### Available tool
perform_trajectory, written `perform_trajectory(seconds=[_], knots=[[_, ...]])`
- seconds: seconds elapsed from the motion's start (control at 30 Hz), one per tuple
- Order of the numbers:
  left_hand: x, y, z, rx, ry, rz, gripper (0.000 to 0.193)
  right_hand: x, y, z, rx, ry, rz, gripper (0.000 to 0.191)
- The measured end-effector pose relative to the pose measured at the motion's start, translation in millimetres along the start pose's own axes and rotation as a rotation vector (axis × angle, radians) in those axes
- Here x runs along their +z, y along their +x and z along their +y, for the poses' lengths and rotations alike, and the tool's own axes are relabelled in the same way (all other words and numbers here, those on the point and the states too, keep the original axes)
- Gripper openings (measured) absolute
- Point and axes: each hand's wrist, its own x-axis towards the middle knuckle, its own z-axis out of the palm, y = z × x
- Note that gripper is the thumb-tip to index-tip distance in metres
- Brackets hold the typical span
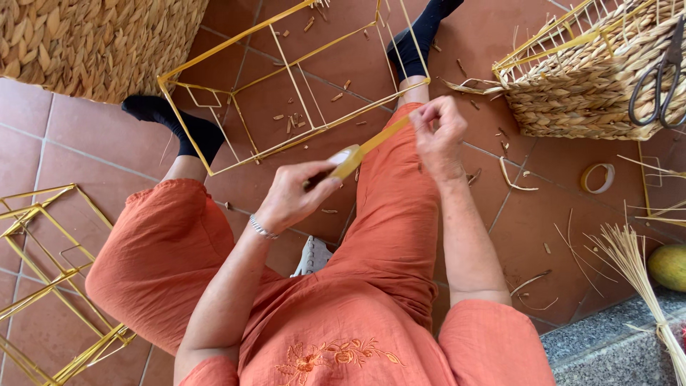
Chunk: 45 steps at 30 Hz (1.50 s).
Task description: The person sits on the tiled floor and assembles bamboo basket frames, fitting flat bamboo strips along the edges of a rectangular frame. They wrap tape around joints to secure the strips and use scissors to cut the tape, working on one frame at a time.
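Head view, steeply downward, near hands

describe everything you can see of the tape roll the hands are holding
The tape roll is a small roll of yellowish-tan tape with a pale side face. The left hand holds it above the orange trousers. A flat strip runs taut from it, up and right, to the right hand, whose fingertips pinch its free end.

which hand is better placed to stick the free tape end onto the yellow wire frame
Right, probably. The right hand pinches the free end of the tape strip and sits close to the yellow wire frame edge. The left hand is farther back, its grip taken up by the tape roll.
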Motion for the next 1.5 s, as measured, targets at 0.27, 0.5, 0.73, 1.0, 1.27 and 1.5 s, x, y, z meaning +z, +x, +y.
perform_trajectory(seconds=[0.27,0.5,0.73,1.0,1.27,1.5], knots=[[24.5,76.3,19.1,0.010,0.179,0.140,0.025,-8.2,51.4,43.7,0.189,0.073,0.125,0.028],[26.0,79.9,10.1,0.110,0.151,0.151,0.026,-15.2,58.2,53.8,0.310,0.112,0.026,0.025],[23.6,75.3,-1.0,0.094,0.147,0.166,0.024,4.6,50.7,72.3,0.503,0.432,0.019,0.023],[15.6,72.3,-15.6,0.025,0.105,0.145,0.023,8.6,40.0,77.8,0.556,0.507,0.029,0.013],[18.5,72.1,-35.1,0.003,0.087,0.144,0.022,26.5,28.1,64.2,0.350,0.240,-0.008,0.020],[37.2,79.8,-44.5,0.115,0.071,0.207,0.022,22.7,41.8,53.9,0.400,0.231,0.078,0.022]])
